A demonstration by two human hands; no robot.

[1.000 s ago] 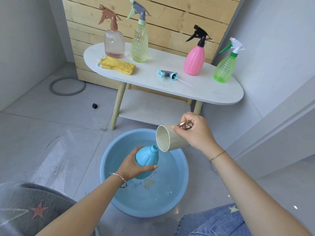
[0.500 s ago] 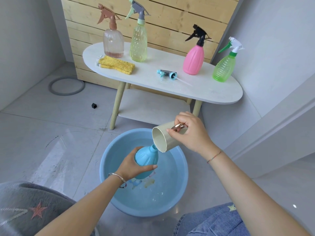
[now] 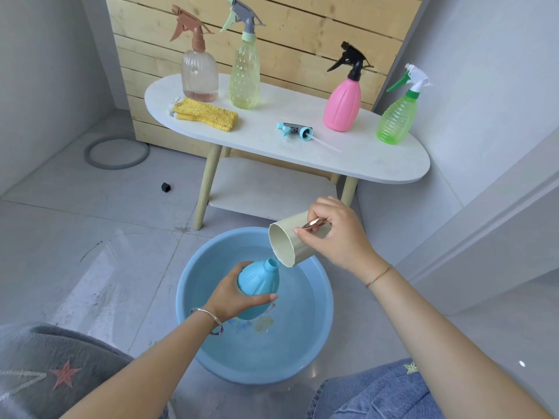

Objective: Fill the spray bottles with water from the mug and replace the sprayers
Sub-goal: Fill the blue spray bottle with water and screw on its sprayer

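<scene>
The bottle, likely light and slippery, is gripped at its belly by the left hand; the mug is pinched at its handle by the right hand.

Five spray bottles, one loose sprayer, one mug, one basin, one cloth.

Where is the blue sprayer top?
In the head view, the blue sprayer lies on the white table, upper middle, between the yellow cloth and the pink bottle.
</scene>
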